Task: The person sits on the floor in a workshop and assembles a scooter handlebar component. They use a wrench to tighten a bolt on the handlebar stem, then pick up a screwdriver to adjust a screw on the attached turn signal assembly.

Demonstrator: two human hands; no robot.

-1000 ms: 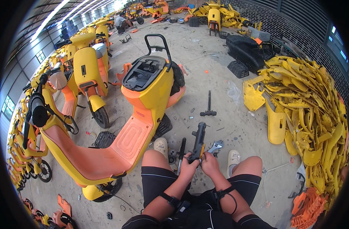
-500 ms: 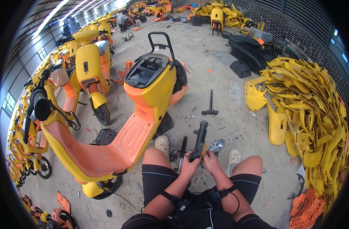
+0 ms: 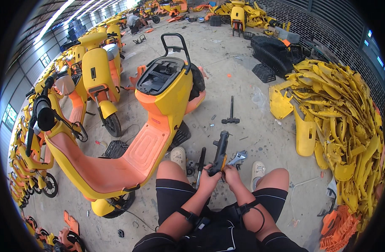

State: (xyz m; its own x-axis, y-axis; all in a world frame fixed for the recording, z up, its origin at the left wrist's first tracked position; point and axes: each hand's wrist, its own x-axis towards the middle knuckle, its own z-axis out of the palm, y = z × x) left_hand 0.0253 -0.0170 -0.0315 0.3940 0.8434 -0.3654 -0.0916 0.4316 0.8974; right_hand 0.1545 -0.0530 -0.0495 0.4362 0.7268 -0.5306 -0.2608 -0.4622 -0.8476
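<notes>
We see a matt black plastic tool (image 3: 220, 152), a glossy yellow plastic scooter (image 3: 158, 117), and a rough grey concrete floor (image 3: 243, 84).

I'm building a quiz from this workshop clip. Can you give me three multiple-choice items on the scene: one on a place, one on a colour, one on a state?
1. Where does the pile of yellow panels lie?
A. on the person's right
B. on the person's left
C. on the scooter seat

2. What colour is the scooter's footboard?
A. green
B. orange
C. white

3. How is the black tool held?
A. lying loose on the floor
B. in the left hand alone
C. gripped by both hands

Answers:
1. A, the panels are heaped along the right side of the view.
2. B, the board is orange between yellow sides.
3. C, the left hand and right hand both close around its lower end.
</notes>
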